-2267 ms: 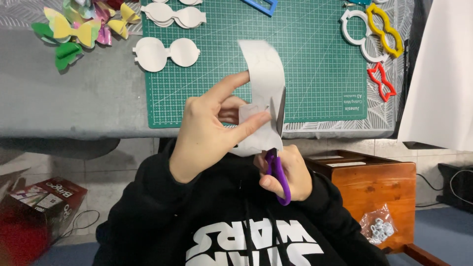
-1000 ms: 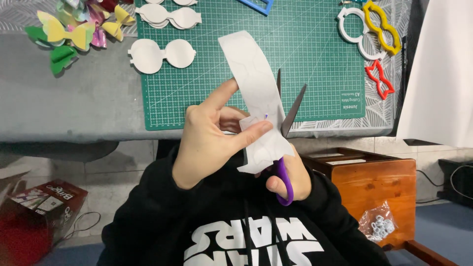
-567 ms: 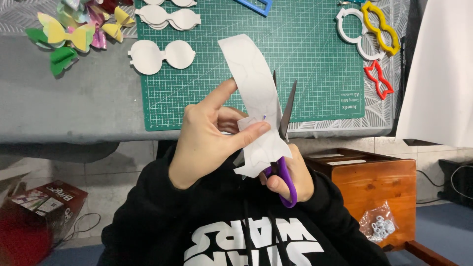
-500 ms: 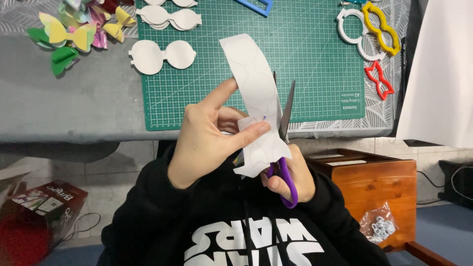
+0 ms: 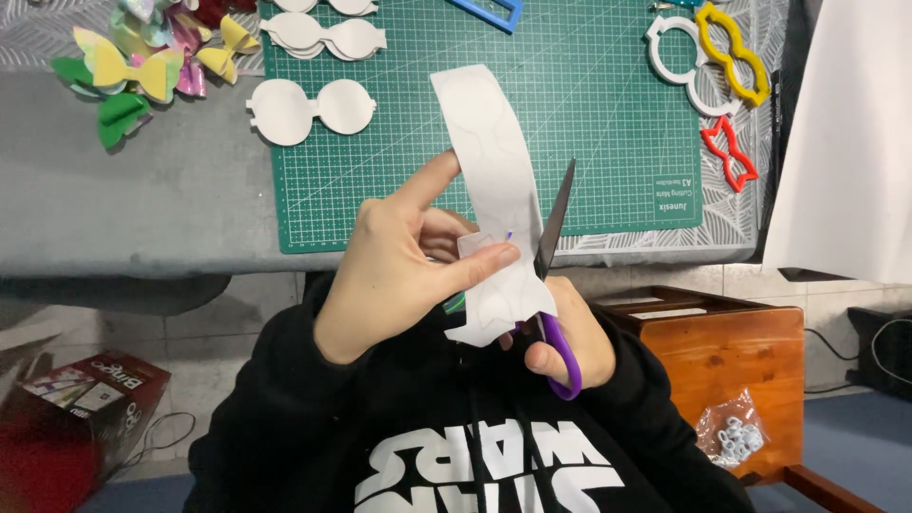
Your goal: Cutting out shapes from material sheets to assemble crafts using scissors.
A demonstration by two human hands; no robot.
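Note:
My left hand (image 5: pixel 399 261) pinches a long white paper strip (image 5: pixel 489 161) with pencilled outlines, thumb pressed on its front, holding it upright over my lap. My right hand (image 5: pixel 570 337) grips purple-handled scissors (image 5: pixel 554 275) just under the strip. The dark blades point up along the strip's right edge, with the paper between them. Part of my right hand is hidden behind the strip.
A green cutting mat (image 5: pixel 570 104) lies on the grey table (image 5: pixel 133 209), with white bow-shaped cutouts (image 5: pixel 309 109), coloured paper bows (image 5: pixel 142 66), and white, yellow and red templates (image 5: pixel 727 57). A wooden stool (image 5: pixel 722 351) stands at the right, a red box (image 5: pixel 66 408) at the lower left.
The strip was curled over, then straightened upright. The scissors came up beside it with blades apart, then narrowed along its right edge. Both hands stayed over my lap.

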